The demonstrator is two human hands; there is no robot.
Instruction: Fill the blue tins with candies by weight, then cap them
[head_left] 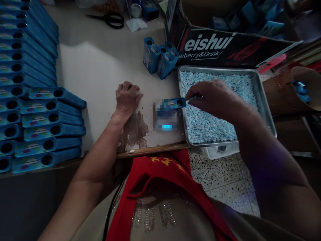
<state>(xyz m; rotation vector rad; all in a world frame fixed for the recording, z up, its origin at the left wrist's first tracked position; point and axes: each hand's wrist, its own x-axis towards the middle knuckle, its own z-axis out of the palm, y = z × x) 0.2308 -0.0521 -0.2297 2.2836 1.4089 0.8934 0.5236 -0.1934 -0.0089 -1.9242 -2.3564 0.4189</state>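
My left hand [128,97] rests on the tabletop with its fingers curled in, and nothing shows in it. My right hand [209,98] is closed over the near-left part of a metal tray [267,113] filled with small pale-blue and white candies [213,127]. A few candies seem to sit within its bent fingers. Its fingertips are at the right end of a small blue box [173,103] with a round dark hole. The box lies on a pixelated device [165,117] with a bright blue patch, between my hands.
Stacked blue boxes [47,117] line the left side. Several more blue boxes [165,62] stand upright behind the tray's left corner. A printed carton [225,50] holding blue boxes is at the back right. Black scissors [112,20] and a can [135,10] lie farther back.
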